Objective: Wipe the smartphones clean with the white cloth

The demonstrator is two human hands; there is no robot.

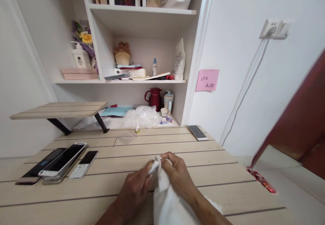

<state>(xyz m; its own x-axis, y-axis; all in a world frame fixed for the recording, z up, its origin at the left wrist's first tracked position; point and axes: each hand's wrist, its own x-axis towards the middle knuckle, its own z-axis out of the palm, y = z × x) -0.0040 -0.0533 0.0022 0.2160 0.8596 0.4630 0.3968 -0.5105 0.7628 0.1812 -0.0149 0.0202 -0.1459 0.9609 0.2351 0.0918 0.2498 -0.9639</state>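
Observation:
My left hand (135, 186) is closed around a small whitish object with a rounded end (153, 166), most of it hidden by the fingers, so its kind cannot be made out. A white cloth (164, 194) is bunched in my right hand (179, 174), its upper fold pressed against that object. The cloth's loose part hangs down toward the near edge of the view. Both hands are close together over the wooden table (218, 174).
On the left lie stacked smartphones (63, 159) and a white keypad phone (83, 164). Another smartphone (197, 132) rests at the back right. A small bottle (137, 127) stands near a clear plastic bag (127, 137). A wooden riser (61, 107) is at the back left, before shelves.

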